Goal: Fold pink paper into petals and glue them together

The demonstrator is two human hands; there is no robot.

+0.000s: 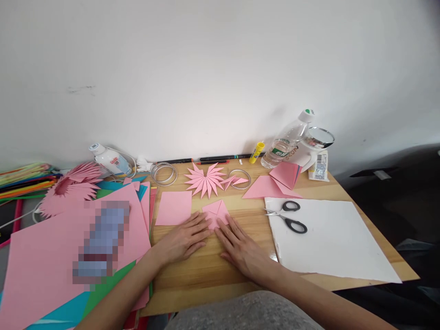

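Folded pink paper [216,211] lies on the wooden table [206,275], just ahead of both hands. Left hand [184,240] and right hand [240,247] lie flat, fingers spread out, fingertips pressing its near edge and gripping nothing. Scissors [287,217] rest to the right.

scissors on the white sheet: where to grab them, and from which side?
Take the scissors by the black handle loops, coming down from above on the right side. They lie flat on the white sheet, handles spread and pointing right, blades pointing left toward the folded pink paper. Nothing crowds the handles.
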